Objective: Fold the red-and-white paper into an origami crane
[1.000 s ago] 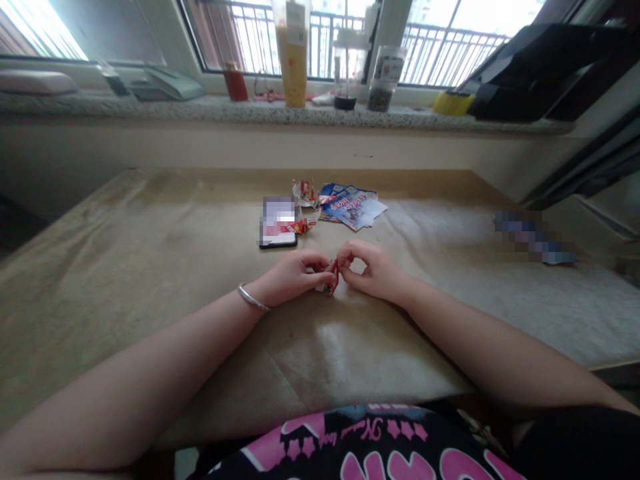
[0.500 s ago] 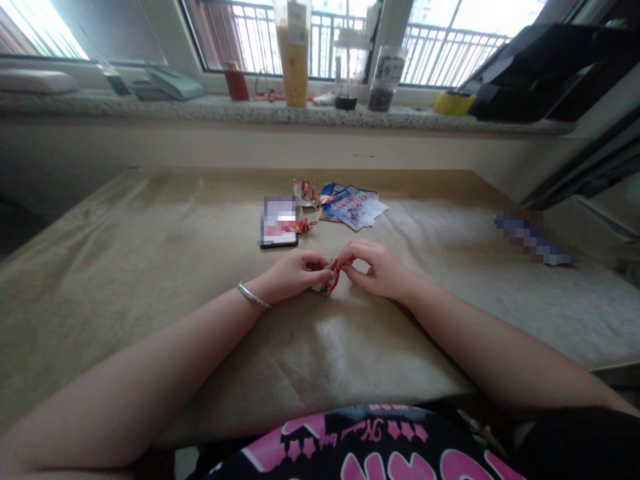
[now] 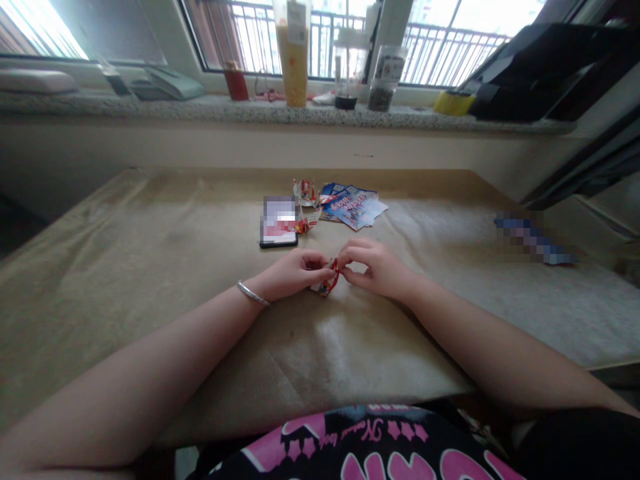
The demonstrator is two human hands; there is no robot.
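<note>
A small folded red-and-white paper piece [image 3: 328, 281] sits between my two hands near the middle of the table. My left hand [image 3: 290, 275], with a silver bracelet at the wrist, pinches its left side with curled fingers. My right hand [image 3: 376, 267] pinches its top right edge with thumb and forefinger. Both hands rest on the tan cloth [image 3: 150, 267] that covers the table.
Beyond the hands lie a phone [image 3: 278, 223], small folded red paper pieces [image 3: 306, 192] and a fan of blue printed sheets [image 3: 351, 205]. A blurred flat object [image 3: 533, 237] lies at the right. Bottles and jars [image 3: 293, 53] stand on the stone windowsill.
Both hands shifted very slightly while working the paper piece; it stays pinched between them at the same spot.
</note>
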